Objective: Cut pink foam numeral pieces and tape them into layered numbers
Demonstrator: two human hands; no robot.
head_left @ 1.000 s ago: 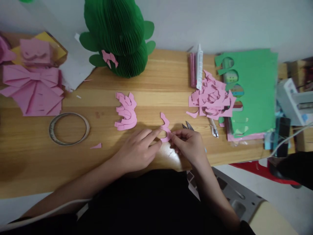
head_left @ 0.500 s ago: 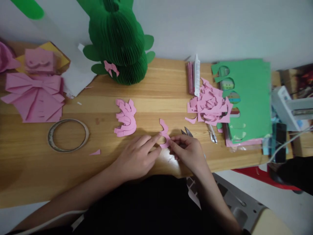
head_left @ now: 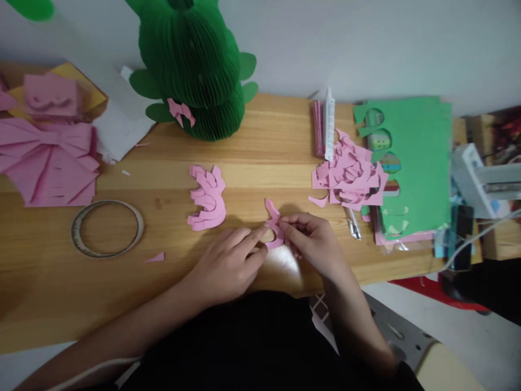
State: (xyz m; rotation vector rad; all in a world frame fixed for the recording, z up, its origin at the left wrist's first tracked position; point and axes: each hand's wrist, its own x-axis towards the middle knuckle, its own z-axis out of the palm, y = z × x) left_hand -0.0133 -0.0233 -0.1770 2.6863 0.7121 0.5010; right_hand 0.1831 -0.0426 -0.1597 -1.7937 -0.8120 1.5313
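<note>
A small curved pink paper piece [head_left: 279,237] lies on the wooden table [head_left: 277,163] between my hands. My left hand [head_left: 230,263] rests palm down with its fingers apart, the fingertips touching the piece's left side. The thumb and forefinger of my right hand [head_left: 313,241] pinch the piece's right edge. To the left is a stack of similar pink cutouts [head_left: 208,201]. A heap of pink scraps [head_left: 352,174] sits to the right.
A green pleated paper figure [head_left: 195,60] stands at the back. A tape roll [head_left: 140,228] and pink folded paper [head_left: 52,163] are at left. At right are a glue tube [head_left: 329,127], a cutter [head_left: 353,224], green sheets [head_left: 423,163] and a phone [head_left: 463,236].
My right hand's pinch has moved up slightly along the pink piece's edge. The scissors blades that showed beside that hand are no longer visible. The view has shifted slightly.
</note>
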